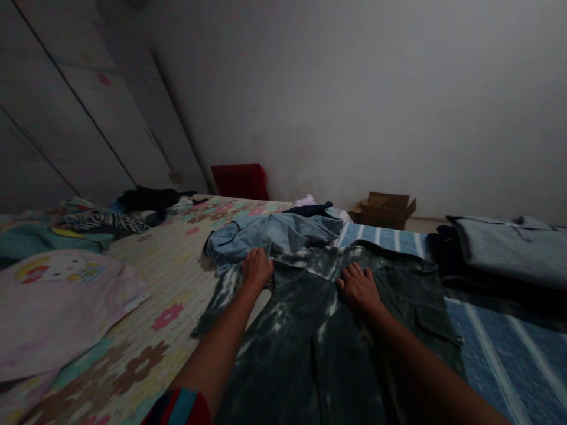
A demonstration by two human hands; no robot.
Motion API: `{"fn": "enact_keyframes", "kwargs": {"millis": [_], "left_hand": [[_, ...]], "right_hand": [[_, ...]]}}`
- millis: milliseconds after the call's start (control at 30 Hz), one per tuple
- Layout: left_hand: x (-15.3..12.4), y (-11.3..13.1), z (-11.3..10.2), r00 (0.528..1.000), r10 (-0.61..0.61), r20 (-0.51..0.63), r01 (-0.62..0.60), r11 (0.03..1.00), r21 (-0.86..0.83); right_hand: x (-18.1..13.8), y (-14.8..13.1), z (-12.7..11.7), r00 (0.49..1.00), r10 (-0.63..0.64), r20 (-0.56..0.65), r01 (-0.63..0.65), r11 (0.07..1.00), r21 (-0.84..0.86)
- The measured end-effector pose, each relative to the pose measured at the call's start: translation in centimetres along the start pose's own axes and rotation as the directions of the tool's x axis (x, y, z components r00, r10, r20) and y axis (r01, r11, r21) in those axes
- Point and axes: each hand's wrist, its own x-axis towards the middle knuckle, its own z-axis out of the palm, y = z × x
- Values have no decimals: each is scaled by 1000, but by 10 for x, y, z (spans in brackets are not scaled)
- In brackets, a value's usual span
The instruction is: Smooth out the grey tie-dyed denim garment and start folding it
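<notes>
A dark grey, bleach-mottled garment [310,342] lies spread out on the bed in front of me. My left hand [256,268] is closed, gripping the garment's upper left edge beside a crumpled light blue denim jacket [274,233]. My right hand [358,287] rests flat on the garment's upper middle, fingers stretched out and pressing the cloth down.
The bed has a flowered sheet [177,277] at left and a blue striped cover [500,348] at right. Folded grey clothes [505,251] are stacked at right. A cartoon-print pillow [57,301] and loose clothes [106,218] lie at left. A cardboard box [385,209] and red crate [239,180] stand by the wall.
</notes>
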Motion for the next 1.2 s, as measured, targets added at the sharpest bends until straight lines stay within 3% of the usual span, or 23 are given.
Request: {"fn": "enact_keyframes", "kwargs": {"millis": [100,233,367,467,533,600,667,767,867,1000,1100,1200], "left_hand": [[12,-3,2,997,-17,80,18,1000,-6],[25,-7,-5,996,-15,84,16,1000,-15],[27,-14,-30,998,18,58,-16,999,-37],[14,-18,-58,990,137,39,-132,985,-113],[-2,-19,-77,949,316,9,-304,919,-250],[-21,-17,-93,887,459,54,-423,853,-307],[-41,-13,-105,788,573,227,-495,808,-320],[-65,-3,-119,687,569,452,-511,820,-256],[-77,13,-128,686,559,466,-521,824,-221],[-72,54,-128,709,628,321,-610,774,-167],[-54,103,-111,718,643,267,-645,758,-90],[-31,150,-78,744,610,273,-610,787,-96]], "right_hand": [[1,0,0,1000,6,2,-6,1000,3],[0,-1,-2,1000,9,-6,-8,1000,8],[0,-1,-2,1000,8,-12,-8,1000,17],[0,-1,-2,1000,8,-11,-7,1000,25],[0,-1,-2,1000,8,-10,-8,1000,29],[0,-1,-3,1000,8,-8,-8,999,34],[0,-1,-4,1000,5,-11,-5,999,39],[-1,-2,-5,1000,0,-21,0,999,44],[0,-1,-5,1000,0,-25,1,999,47],[2,0,-3,1000,4,-27,-3,999,49],[3,0,-2,1000,10,-25,-9,999,51],[4,-1,-2,1000,14,-23,-13,999,52]]}}
